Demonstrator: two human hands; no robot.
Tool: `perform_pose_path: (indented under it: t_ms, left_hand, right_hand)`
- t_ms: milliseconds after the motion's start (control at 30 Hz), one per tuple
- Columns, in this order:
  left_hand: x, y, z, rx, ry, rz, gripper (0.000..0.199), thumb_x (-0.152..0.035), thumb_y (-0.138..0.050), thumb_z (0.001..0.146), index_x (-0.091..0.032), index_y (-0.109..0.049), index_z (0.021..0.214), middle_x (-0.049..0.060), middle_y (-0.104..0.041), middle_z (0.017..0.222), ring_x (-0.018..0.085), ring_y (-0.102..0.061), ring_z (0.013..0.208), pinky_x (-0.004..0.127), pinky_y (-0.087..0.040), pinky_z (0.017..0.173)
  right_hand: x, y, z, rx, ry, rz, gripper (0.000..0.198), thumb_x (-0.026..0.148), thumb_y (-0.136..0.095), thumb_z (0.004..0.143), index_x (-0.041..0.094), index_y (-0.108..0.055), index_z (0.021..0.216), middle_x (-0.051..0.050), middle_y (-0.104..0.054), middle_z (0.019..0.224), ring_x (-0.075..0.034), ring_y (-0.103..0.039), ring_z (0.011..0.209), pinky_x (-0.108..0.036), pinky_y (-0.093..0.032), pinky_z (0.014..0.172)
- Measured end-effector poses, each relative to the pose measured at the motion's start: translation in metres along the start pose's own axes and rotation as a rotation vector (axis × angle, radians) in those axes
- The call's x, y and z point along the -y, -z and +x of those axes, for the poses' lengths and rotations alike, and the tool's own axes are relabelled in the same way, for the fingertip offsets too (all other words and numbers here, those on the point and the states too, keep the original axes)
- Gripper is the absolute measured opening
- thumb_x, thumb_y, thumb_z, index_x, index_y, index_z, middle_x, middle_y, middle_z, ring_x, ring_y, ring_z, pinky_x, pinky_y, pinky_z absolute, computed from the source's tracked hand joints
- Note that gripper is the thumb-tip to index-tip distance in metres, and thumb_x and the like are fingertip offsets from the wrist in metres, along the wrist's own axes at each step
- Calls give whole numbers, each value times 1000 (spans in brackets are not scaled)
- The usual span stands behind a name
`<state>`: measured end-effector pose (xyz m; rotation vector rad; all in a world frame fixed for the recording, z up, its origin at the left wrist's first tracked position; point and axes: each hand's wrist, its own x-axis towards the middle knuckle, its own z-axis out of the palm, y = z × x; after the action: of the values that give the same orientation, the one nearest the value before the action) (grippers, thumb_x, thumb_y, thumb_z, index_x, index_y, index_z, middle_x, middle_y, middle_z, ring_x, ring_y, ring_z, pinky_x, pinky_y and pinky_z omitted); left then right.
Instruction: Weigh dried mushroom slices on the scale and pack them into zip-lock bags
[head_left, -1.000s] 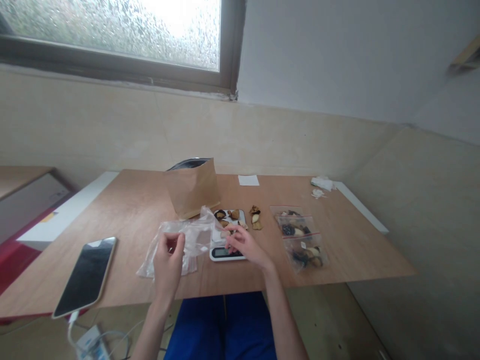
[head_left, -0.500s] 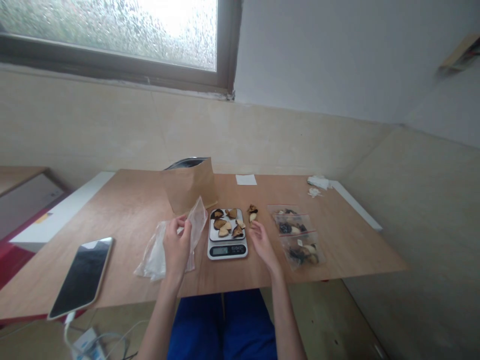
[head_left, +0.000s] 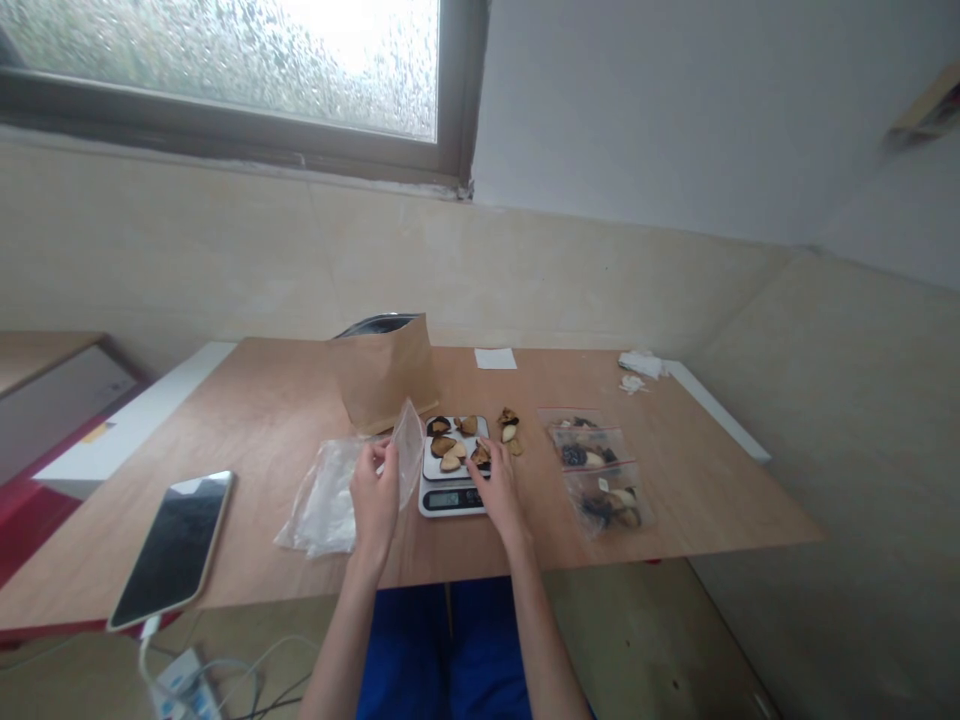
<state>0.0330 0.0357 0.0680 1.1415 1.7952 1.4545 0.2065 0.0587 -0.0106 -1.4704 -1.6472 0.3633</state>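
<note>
My left hand (head_left: pixel 375 495) pinches the edge of a clear plastic bag (head_left: pixel 409 450), held up with its mouth toward the scale. Several brown and pale dried mushroom slices (head_left: pixel 444 448) lie spread on the white digital kitchen scale (head_left: pixel 433 500); its display is lit but too blurred to read. Over the plate's right side, my right hand (head_left: pixel 496 490) has its thumb and fingers closed around a dark dried mushroom slice (head_left: pixel 481 456). Just right of the scale lie a few more dried pieces (head_left: pixel 509 433) on the table.
More clear bags (head_left: pixel 322 505) lie at the left. Behind them stands an open brown paper pouch (head_left: pixel 386 375). Filled zip bags (head_left: pixel 604 500) overlap at the right. A phone (head_left: pixel 176 545) on a cable lies front left; white paper (head_left: pixel 495 359) and crumpled tissue (head_left: pixel 641 365) are at the back.
My right hand has moved left from the loose pieces beside the scale onto a slice on the plate. The left hand, with the bag, has shifted slightly right toward the scale.
</note>
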Motion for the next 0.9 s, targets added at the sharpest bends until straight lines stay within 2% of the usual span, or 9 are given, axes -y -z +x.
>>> perform_pose_path:
  t_ms: [200, 500, 633, 767, 900]
  left_hand:
    - [4, -1, -3, 7, 10, 30, 25, -42, -46, 78, -22, -43, 63, 6, -66, 92, 24, -59, 94, 32, -41, 77]
    - [7, -3, -5, 32, 10, 21, 27, -45, -45, 79, -21, -47, 66, 6, -67, 99, 23, -60, 94, 32, -42, 77]
    - [10, -5, -6, 35, 4, 16, 27, -45, -45, 80, -21, -47, 67, 6, -67, 101, 23, -60, 96, 31, -43, 77]
    - [10, -6, -7, 51, 1, 19, 26, -45, -45, 80, -21, -48, 69, 7, -67, 101, 24, -60, 97, 32, -42, 78]
    - [4, -8, -10, 54, -36, 23, 25, -44, -45, 80, -21, -48, 70, 10, -67, 104, 25, -59, 101, 34, -43, 79]
  right_hand:
    - [5, -4, 2, -109, -34, -142, 27, 23, -51, 81, 15, -53, 107, -11, -57, 98, -25, -52, 95, -42, -42, 86]
    - [9, -5, 7, -124, -43, -104, 29, 19, -51, 79, 15, -54, 107, -11, -54, 99, -25, -52, 97, -41, -43, 86]
    - [13, 0, 8, -150, -95, 75, 26, 19, -49, 79, 16, -56, 103, -10, -52, 101, -21, -55, 97, -37, -45, 86]
    - [30, 6, 13, -182, -225, 351, 25, 22, -56, 73, 15, -59, 97, -11, -53, 102, -20, -58, 90, -33, -51, 77]
    - [67, 11, 18, -61, -378, 788, 39, 30, -65, 68, 14, -56, 102, -9, -62, 100, -18, -62, 85, -31, -53, 75]
